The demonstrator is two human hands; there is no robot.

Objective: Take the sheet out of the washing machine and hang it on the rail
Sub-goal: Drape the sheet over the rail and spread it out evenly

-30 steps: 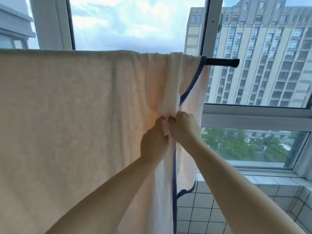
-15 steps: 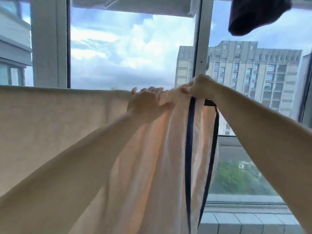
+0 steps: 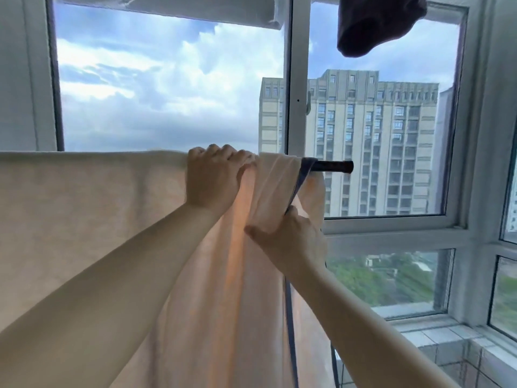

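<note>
A cream sheet (image 3: 84,219) hangs over a dark rail (image 3: 333,166) before a tall window (image 3: 167,93), draped from the left edge of the frame to a bunched end near the rail's right tip. The left hand (image 3: 214,182) is curled over the top of the rail, fingers (image 3: 223,154) closed down on the cloth where the flat stretch gives way to gathered folds. Just below and to the right, the right hand (image 3: 288,238) pinches a thick fold of the sheet between thumb and fingers, beside the navy trim (image 3: 300,183) that runs down the sheet's side edge. The two hands are apart, one above the other, both clamped on fabric. Only a short bare length of rail shows past the trim, ending free in front of the window frame (image 3: 298,79); to its right the space is open as far as the corner panes. Below the right forearm the trimmed edge hangs straight down, clear of the tiled ledge (image 3: 436,337) at the lower right. Overhead, a dark garment (image 3: 375,23) dangles well above the rail, not touching the sheet. An apartment tower (image 3: 377,141) and cloud fill the glass beyond. The left stretch of sheet lies smooth along the rail.
</note>
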